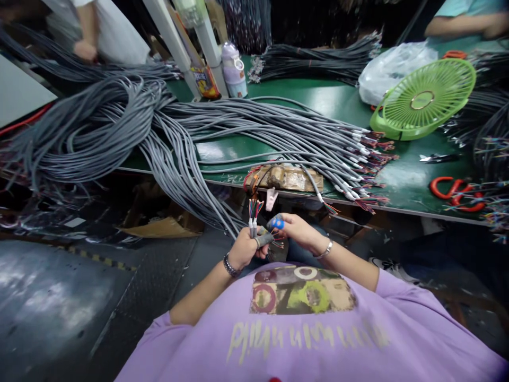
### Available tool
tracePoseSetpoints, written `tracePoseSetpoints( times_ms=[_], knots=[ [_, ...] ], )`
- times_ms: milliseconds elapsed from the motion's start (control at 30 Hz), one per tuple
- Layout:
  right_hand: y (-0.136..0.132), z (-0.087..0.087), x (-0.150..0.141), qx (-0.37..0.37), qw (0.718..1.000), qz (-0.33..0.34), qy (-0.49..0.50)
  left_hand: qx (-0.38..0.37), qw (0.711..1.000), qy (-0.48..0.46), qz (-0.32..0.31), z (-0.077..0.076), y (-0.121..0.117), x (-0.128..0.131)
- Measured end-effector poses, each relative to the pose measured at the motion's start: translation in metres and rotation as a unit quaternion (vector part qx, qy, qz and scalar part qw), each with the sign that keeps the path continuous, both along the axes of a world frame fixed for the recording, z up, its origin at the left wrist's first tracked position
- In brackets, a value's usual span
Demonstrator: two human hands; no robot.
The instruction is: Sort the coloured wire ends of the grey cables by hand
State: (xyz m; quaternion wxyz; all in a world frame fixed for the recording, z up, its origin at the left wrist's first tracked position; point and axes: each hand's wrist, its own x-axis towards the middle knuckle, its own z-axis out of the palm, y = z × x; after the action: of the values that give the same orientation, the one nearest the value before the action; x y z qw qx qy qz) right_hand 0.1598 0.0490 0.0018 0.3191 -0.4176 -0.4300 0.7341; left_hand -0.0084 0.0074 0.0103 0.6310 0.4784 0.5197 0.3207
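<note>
My left hand (245,248) is closed around grey cables (253,229) in front of my body. Stripped ends with thin coloured wires (255,208) stand up out of that fist, and a few more wire ends poke out toward my right hand. Close beside it, my right hand (293,229) has thumb and finger pinched together at those wire ends; what lies between the fingertips is too small to tell. Grey coverings sit on fingers of both hands, with a blue band on the right. Behind them, a large bundle of grey cables (254,119) spreads over the green table (318,98).
A taped brown block (292,178) with wires sits at the table's near edge. To the right are red-handled scissors (457,193), small cutters (439,158), a green fan (425,101) and a plastic bag (392,71). A bottle (234,71) stands behind. Co-workers' arms show at both far corners.
</note>
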Motion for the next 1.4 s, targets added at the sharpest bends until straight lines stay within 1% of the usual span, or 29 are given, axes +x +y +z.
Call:
tracePoseSetpoints(
  times_ms=[67,100,133,200,267,300,333,367,467,567,633,700,800,900,967,1033,1100,1200,1300,1400],
  knots=[
    [-0.003,0.0,-0.006,0.028,1.0,0.009,-0.011,-0.002,1.0,0.003,-0.006,0.0,0.0,0.001],
    [-0.003,-0.001,-0.01,0.032,0.999,-0.004,-0.013,-0.003,1.0,0.004,-0.007,0.0,0.0,0.001],
    [-0.003,-0.004,-0.012,0.03,0.999,-0.029,-0.016,-0.005,1.0,0.004,-0.006,0.001,0.0,0.001],
    [0.002,-0.009,-0.015,0.014,0.995,-0.1,-0.017,-0.011,1.0,0.004,-0.005,0.004,0.0,0.0],
    [0.009,-0.014,-0.012,-0.018,0.985,-0.169,-0.001,-0.02,1.0,-0.003,-0.007,0.006,0.0,-0.002],
    [0.013,-0.016,-0.009,-0.038,0.982,-0.186,0.016,-0.026,1.0,-0.011,-0.007,0.008,0.001,-0.004],
    [0.017,-0.016,-0.005,-0.06,0.98,-0.184,0.038,-0.033,0.999,-0.021,-0.005,0.009,0.002,-0.005],
    [0.021,-0.016,-0.002,-0.083,0.981,-0.167,0.063,-0.038,0.999,-0.034,-0.001,0.009,0.003,-0.007],
    [0.032,-0.01,0.004,-0.139,0.979,-0.076,0.126,-0.046,0.996,-0.072,0.006,0.012,0.01,-0.011],
    [0.041,-0.003,0.003,-0.155,0.975,0.001,0.159,-0.044,0.994,-0.104,0.01,0.014,0.018,-0.011],
    [0.044,0.001,-0.001,-0.151,0.973,0.024,0.172,-0.044,0.992,-0.118,0.013,0.016,0.024,-0.01],
    [0.045,0.003,-0.005,-0.137,0.974,0.013,0.178,-0.047,0.991,-0.126,0.015,0.017,0.028,-0.009],
    [0.044,0.004,-0.009,-0.106,0.979,-0.022,0.172,-0.052,0.99,-0.134,0.015,0.015,0.033,-0.009],
    [0.043,0.008,-0.013,-0.087,0.986,-0.047,0.136,-0.057,0.99,-0.131,0.01,0.012,0.036,-0.01],
    [0.042,0.01,-0.016,-0.073,0.989,-0.078,0.103,-0.059,0.99,-0.129,0.006,0.01,0.038,-0.01],
    [0.041,0.011,-0.018,-0.062,0.988,-0.105,0.095,-0.059,0.99,-0.129,0.003,0.008,0.038,-0.01],
    [0.041,0.01,-0.02,-0.069,0.984,-0.101,0.126,-0.062,0.989,-0.131,0.002,0.008,0.039,-0.01],
    [0.041,0.006,-0.021,-0.1,0.974,-0.084,0.186,-0.063,0.989,-0.137,-0.001,0.007,0.039,-0.01],
    [0.041,0.003,-0.022,-0.111,0.966,-0.106,0.209,-0.061,0.987,-0.145,-0.012,0.007,0.039,-0.009],
    [0.041,0.002,-0.024,-0.097,0.964,-0.12,0.216,-0.062,0.988,-0.142,-0.02,0.008,0.039,-0.007]
  ],
)
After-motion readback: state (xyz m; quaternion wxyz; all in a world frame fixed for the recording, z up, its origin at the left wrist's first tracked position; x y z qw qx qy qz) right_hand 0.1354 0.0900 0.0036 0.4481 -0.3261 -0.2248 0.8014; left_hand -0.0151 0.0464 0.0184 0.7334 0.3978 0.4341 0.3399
